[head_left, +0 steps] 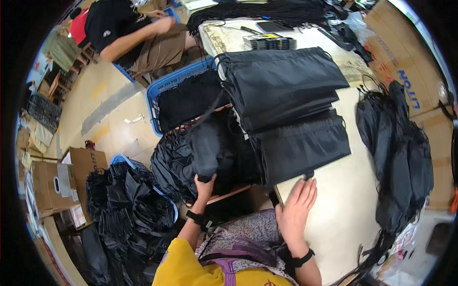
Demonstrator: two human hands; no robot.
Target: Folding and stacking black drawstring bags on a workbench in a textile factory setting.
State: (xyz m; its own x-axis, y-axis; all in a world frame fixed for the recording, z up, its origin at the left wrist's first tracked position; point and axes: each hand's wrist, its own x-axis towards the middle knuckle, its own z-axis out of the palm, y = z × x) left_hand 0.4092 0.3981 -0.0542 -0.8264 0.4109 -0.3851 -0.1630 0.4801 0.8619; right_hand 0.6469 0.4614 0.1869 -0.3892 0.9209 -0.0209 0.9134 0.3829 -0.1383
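My left hand (205,187) is closed on the edge of a black drawstring bag (209,148), which is smeared by motion above a heap of black bags. On the cream tabletop (329,205) my right hand (296,209) lies flat, fingers stretched out and apart from the left. Its fingertips touch a small black fabric end at the near edge of a flat black drawstring bag (303,148). Beyond that lies a larger stack of flat black drawstring bags (286,83). The heaped black bags (174,159) fill the space left of the table.
A blue plastic basket (153,107) with black cloth stands ahead-left. Another blue basket (172,209) overflows with black bags beside cardboard boxes (50,183). Black bags (398,152) hang along the right table edge. Across the table sit bundled cards (269,43) and a seated person (119,33).
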